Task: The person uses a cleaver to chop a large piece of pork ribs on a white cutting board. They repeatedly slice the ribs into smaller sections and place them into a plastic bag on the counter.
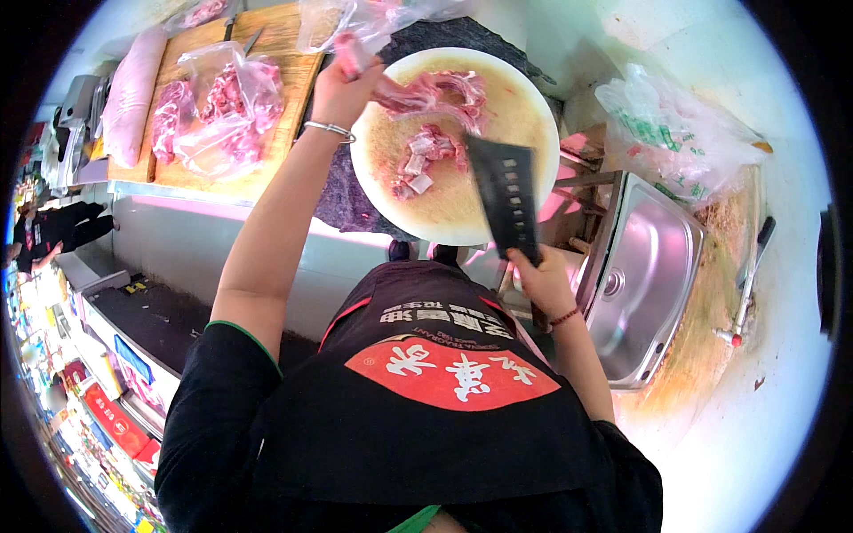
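Note:
My left hand (343, 90) grips one end of a long strip of raw bone-in meat (413, 98), which stretches across a round chopping block (466, 213) and curls at its far right. In my right hand (545, 280) is the handle of a black cleaver (504, 190) with a row of slots in its blade. The blade, slightly blurred, slants over the right part of the block; whether it touches the surface I cannot tell. Beside the blade lies a small heap of chopped meat pieces (420, 163), some with pale cut faces.
To the left, a wooden board (253, 176) carries a pale slab of meat (136, 93), bagged meat (233, 100) and a knife (252, 41). At right are a steel sink (643, 266), plastic bags (673, 133) and a tap (745, 306). Another person (60, 226) is at far left.

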